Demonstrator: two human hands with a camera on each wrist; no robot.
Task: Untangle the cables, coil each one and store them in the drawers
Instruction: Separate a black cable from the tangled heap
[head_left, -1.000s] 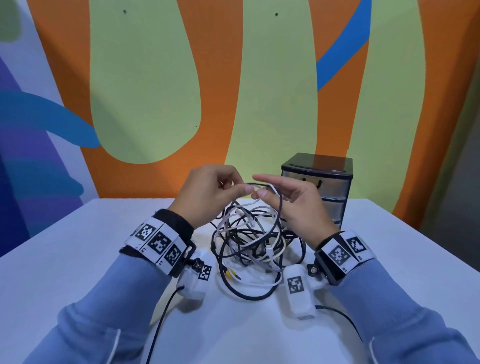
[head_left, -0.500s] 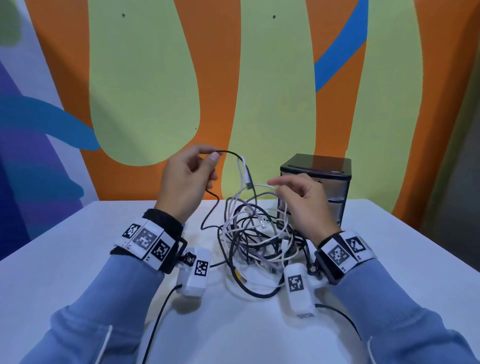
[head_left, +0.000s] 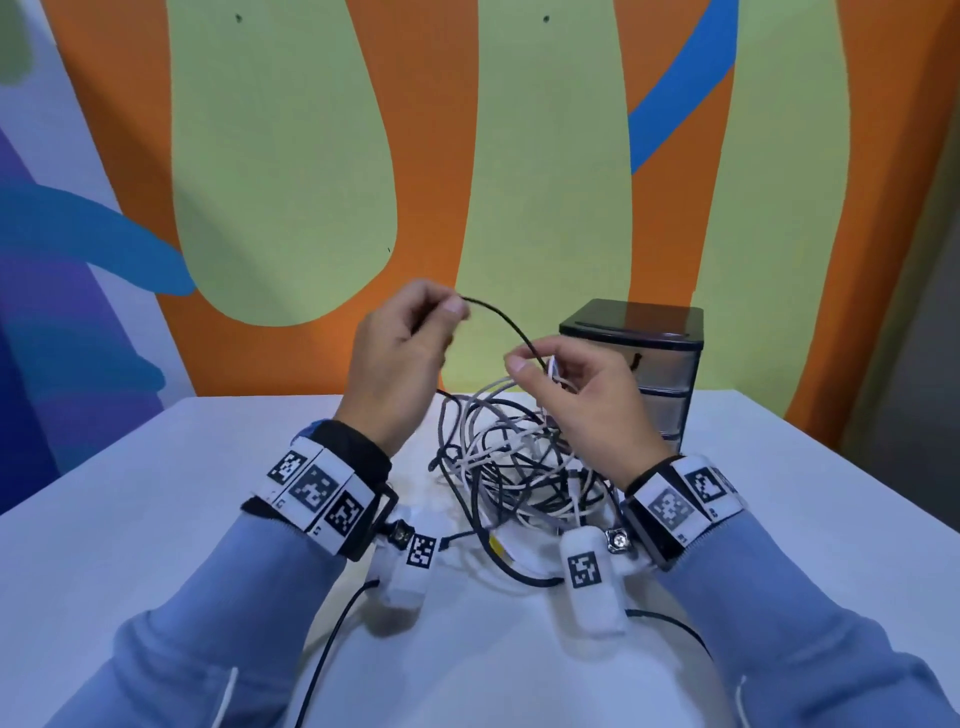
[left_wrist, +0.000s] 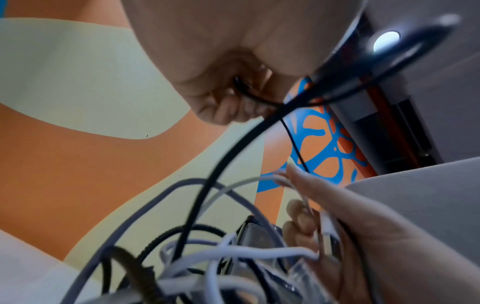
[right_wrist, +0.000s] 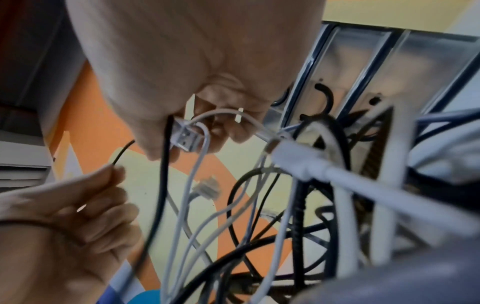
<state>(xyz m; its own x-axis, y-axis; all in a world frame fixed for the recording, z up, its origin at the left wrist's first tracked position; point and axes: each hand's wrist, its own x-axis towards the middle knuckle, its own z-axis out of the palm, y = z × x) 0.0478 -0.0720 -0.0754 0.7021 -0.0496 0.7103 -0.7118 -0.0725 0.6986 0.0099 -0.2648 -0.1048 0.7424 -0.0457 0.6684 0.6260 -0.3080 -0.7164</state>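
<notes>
A tangle of black, white and grey cables (head_left: 511, 460) lies on the white table (head_left: 156, 519) between my wrists. My left hand (head_left: 452, 312) is raised above it and pinches a thin black cable (head_left: 498, 318), which arcs right and down to my right hand (head_left: 524, 361). In the right wrist view my right hand's fingers (right_wrist: 228, 131) hold a white USB plug (right_wrist: 185, 136), and the black cable (right_wrist: 162, 185) runs down past the thumb. The left wrist view shows my left hand's fingers (left_wrist: 228, 107) curled round the black cable (left_wrist: 213, 185).
A small black drawer unit (head_left: 670, 364) with translucent drawers, all pushed in, stands just behind my right hand at the table's far side. A painted wall rises behind the table. Bare tabletop lies to the left and right of the tangle.
My hands were together over the tangle. The left hand then lifted the black cable up and left. The right hand has since risen to the plug end hanging from it.
</notes>
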